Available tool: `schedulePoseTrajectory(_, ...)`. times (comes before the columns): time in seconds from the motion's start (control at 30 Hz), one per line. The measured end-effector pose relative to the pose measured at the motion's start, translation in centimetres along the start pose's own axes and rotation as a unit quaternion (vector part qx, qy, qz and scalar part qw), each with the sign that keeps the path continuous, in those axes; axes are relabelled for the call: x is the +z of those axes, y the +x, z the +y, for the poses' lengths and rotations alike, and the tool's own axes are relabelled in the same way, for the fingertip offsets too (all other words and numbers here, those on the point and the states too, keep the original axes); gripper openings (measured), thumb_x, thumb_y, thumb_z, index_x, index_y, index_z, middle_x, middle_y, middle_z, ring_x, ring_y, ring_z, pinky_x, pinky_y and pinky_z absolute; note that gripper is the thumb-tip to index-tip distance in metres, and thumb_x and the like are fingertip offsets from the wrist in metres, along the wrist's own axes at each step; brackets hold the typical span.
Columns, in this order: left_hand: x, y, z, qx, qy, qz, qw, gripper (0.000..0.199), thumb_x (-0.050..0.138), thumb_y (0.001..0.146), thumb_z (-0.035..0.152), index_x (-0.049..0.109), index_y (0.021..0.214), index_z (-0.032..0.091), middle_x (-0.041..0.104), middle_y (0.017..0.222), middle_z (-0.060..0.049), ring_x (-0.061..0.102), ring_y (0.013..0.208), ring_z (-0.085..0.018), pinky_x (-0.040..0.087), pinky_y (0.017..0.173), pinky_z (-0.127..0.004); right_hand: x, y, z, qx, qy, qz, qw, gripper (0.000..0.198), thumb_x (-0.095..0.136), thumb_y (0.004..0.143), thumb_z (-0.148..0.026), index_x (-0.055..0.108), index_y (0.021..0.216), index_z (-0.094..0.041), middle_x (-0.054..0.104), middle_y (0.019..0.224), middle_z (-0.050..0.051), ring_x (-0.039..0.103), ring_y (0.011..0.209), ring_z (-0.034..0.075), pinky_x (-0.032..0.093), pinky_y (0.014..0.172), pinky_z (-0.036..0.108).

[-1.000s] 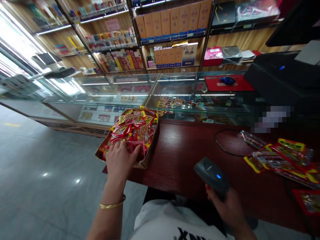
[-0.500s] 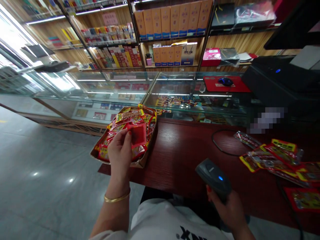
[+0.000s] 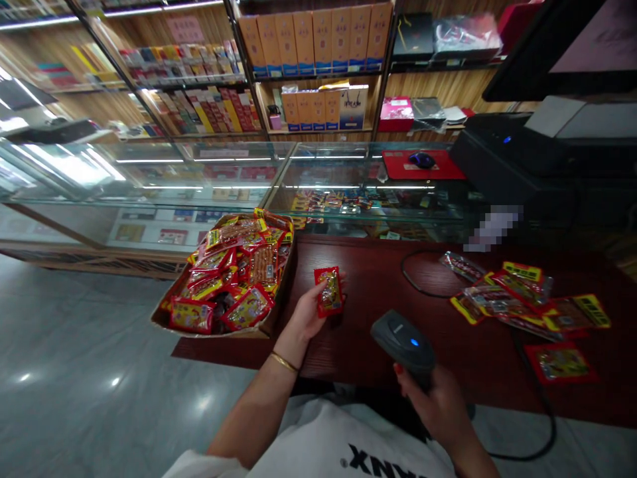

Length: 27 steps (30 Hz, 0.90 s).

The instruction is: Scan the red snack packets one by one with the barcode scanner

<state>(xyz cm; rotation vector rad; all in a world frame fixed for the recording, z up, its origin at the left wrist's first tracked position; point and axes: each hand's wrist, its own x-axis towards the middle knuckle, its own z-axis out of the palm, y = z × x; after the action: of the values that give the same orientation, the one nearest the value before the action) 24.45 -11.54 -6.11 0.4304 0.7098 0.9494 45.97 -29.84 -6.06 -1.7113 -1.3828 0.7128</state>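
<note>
Left grip (image 3: pixel 309 313) has carried a flat, glossy red packet (image 3: pixel 329 292) off the carton (image 3: pixel 269 328), now printed side up over the wood-grained bench (image 3: pixel 368 265); grip closed on it. Judged singled out from the stock. Cardboard carton, heaped with crinkled plastic packets (image 3: pixel 233 252), stands left of this grip. Right grip (image 3: pixel 438 398) wraps a rounded dark scanner (image 3: pixel 404 340).

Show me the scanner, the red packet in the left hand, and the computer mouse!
Scanner (image 3: pixel 401 345): head view, its dark upper body.
Red packet (image 3: pixel 332 293): head view, its upward face.
Computer mouse (image 3: pixel 421 160): head view, its top.
</note>
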Motion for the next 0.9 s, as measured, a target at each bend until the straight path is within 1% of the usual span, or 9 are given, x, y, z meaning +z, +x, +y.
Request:
schedulePoseTrajectory(0.1,-1.0,0.9,-1.4,0.032,0.013,0.03,0.999,0.035,0.07,0.092,0.033,0.07,0.123,0.016,0.072,0.133,-0.016,0.072,0.116,-0.03,0.06,0.098,-0.046,0.1,0.3,0.1,0.007,-0.013,-0.014,1.0,0.044,0.062,0.093,-0.062,0.073,0.077,-0.022,0.067,0.052,0.002,0.065,0.048,0.022,0.055,0.06,0.031)
schedulePoseTrajectory(0.27,-1.6,1.3,-1.5,0.071,0.036,0.036,0.996,0.035,0.073,0.092,0.035,0.069,0.123,0.018,0.071,0.135,-0.015,0.072,0.116,-0.03,0.06,0.1,-0.049,0.6,0.5,0.3,0.012,-0.026,-0.037,0.999,0.042,0.058,0.095,-0.059,0.075,0.087,-0.021,0.067,0.051,0.001,0.065,0.045,0.022,0.05,0.051,0.029)
schedulePoseTrajectory(0.4,-1.5,1.6,-1.7,0.072,0.044,0.044,0.995,0.03,0.069,0.095,0.036,0.069,0.119,0.018,0.07,0.137,-0.016,0.069,0.122,-0.032,0.057,0.103,-0.052,0.8,0.5,0.4,0.016,-0.029,-0.053,0.998,0.042,0.057,0.096,-0.059,0.075,0.089,-0.021,0.067,0.05,0.001,0.065,0.044,0.023,0.048,0.047,0.029)
schedulePoseTrajectory(0.5,-1.2,1.7,-1.8,0.071,0.048,0.058,0.995,0.024,0.066,0.097,0.034,0.071,0.113,0.017,0.069,0.137,-0.018,0.068,0.125,-0.033,0.054,0.106,-0.055,0.7,0.5,0.4,0.014,-0.03,-0.057,0.998,0.044,0.056,0.097,-0.059,0.075,0.09,-0.021,0.067,0.05,0.001,0.065,0.044,0.023,0.048,0.048,0.029)
schedulePoseTrajectory(0.57,-1.0,1.6,-1.6,0.069,0.046,0.063,0.995,0.024,0.067,0.096,0.033,0.072,0.113,0.017,0.069,0.138,-0.018,0.068,0.123,-0.033,0.054,0.106,-0.056,0.7,0.6,0.5,0.013,-0.031,-0.059,0.998,0.044,0.056,0.097,-0.059,0.076,0.093,-0.02,0.067,0.051,0.001,0.066,0.044,0.023,0.048,0.049,0.029)
schedulePoseTrajectory(0.63,-0.9,1.4,-1.4,0.067,0.041,0.065,0.995,0.026,0.068,0.094,0.032,0.071,0.115,0.017,0.069,0.137,-0.018,0.071,0.119,-0.032,0.056,0.103,-0.055,0.6,0.7,0.4,0.016,-0.03,-0.059,0.998,0.044,0.056,0.097,-0.059,0.076,0.095,-0.02,0.067,0.051,0.001,0.066,0.045,0.022,0.049,0.049,0.029)
schedulePoseTrajectory(0.73,-0.7,1.4,-1.2,0.052,0.028,0.064,0.996,0.03,0.066,0.091,0.028,0.071,0.117,0.015,0.073,0.129,-0.016,0.074,0.11,-0.03,0.062,0.094,-0.046,0.5,0.7,0.1,0.025,-0.021,-0.051,0.998,0.042,0.056,0.098,-0.057,0.075,0.098,-0.02,0.068,0.052,0.001,0.067,0.046,0.022,0.05,0.05,0.028)
schedulePoseTrajectory(0.83,0.0,2.1,-1.8,0.02,0.039,0.084,0.995,0.031,0.062,0.088,0.023,0.072,0.114,0.011,0.079,0.109,-0.015,0.077,0.093,-0.025,0.064,0.077,-0.034,0.1,0.6,-0.1,0.03,-0.001,-0.034,0.999,0.04,0.057,0.098,-0.055,0.075,0.102,-0.019,0.07,0.054,0.001,0.068,0.047,0.023,0.051,0.05,0.028)
schedulePoseTrajectory(0.9,1.2,3.1,-2.9,0.009,0.07,0.103,0.992,0.027,0.065,0.087,0.022,0.071,0.111,0.012,0.079,0.095,-0.011,0.076,0.079,-0.022,0.062,0.069,-0.03,-0.2,0.3,0.0,0.025,0.002,-0.007,1.0,0.038,0.058,0.098,-0.053,0.075,0.1,-0.019,0.07,0.054,0.002,0.068,0.047,0.022,0.052,0.051,0.027)
